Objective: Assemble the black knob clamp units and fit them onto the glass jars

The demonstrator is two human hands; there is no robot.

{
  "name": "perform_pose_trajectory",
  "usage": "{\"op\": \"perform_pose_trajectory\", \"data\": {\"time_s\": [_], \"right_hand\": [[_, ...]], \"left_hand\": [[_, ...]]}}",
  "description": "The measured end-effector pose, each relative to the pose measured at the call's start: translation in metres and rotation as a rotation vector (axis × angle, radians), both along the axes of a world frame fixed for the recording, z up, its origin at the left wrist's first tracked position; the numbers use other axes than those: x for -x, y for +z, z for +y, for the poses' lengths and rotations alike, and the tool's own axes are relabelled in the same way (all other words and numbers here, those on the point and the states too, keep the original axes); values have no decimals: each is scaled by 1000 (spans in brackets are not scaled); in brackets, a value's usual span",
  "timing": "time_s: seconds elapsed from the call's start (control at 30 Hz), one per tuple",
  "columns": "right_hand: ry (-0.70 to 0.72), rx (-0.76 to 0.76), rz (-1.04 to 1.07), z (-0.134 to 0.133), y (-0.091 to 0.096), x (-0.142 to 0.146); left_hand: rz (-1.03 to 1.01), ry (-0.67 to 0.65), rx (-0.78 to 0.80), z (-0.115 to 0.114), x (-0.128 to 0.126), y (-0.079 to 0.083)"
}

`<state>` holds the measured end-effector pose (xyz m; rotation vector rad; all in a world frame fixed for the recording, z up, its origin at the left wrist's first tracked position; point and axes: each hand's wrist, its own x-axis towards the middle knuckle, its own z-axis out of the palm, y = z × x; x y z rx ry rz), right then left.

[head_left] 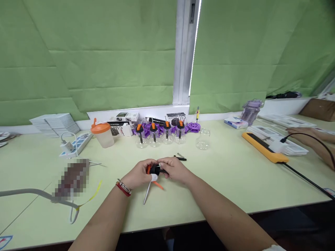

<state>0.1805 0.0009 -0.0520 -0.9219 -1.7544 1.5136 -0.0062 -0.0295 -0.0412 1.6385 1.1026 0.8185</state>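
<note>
Both my hands meet over the middle of the pale green table (225,181). My left hand (140,175) and my right hand (175,169) are closed on a small black and orange pump cap (155,170) with a white part and a thin clear tube (147,194) hanging from it toward me. An orange strip (158,185) lies under it. A small black spring piece (180,157) lies just beyond my right hand. Farther back stands a row of small clear bottles with orange and black caps (160,134), and one uncapped clear bottle (203,138).
Purple parts (193,127) and boxes (125,118) sit along the window sill. An orange-lidded cup (102,134), a power strip (75,144) and stacked booklets (53,123) are at left. A yellow device (264,147) with a black cable and another person's hand (303,136) are at right.
</note>
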Motion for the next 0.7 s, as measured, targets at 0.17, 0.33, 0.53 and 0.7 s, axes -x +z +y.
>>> {"op": "perform_pose_trajectory", "data": {"time_s": [0.17, 0.33, 0.53, 0.7], "right_hand": [[-100, 196, 63, -1, 3, 0], [-25, 156, 102, 0, -5, 3], [-40, 191, 87, 1, -12, 3], [58, 225, 151, 0, -14, 6]], "left_hand": [[-86, 227, 59, 6, 0, -8], [-5, 193, 78, 7, 6, -7], [115, 105, 57, 3, 7, -3], [56, 89, 14, 3, 15, -4]]}}
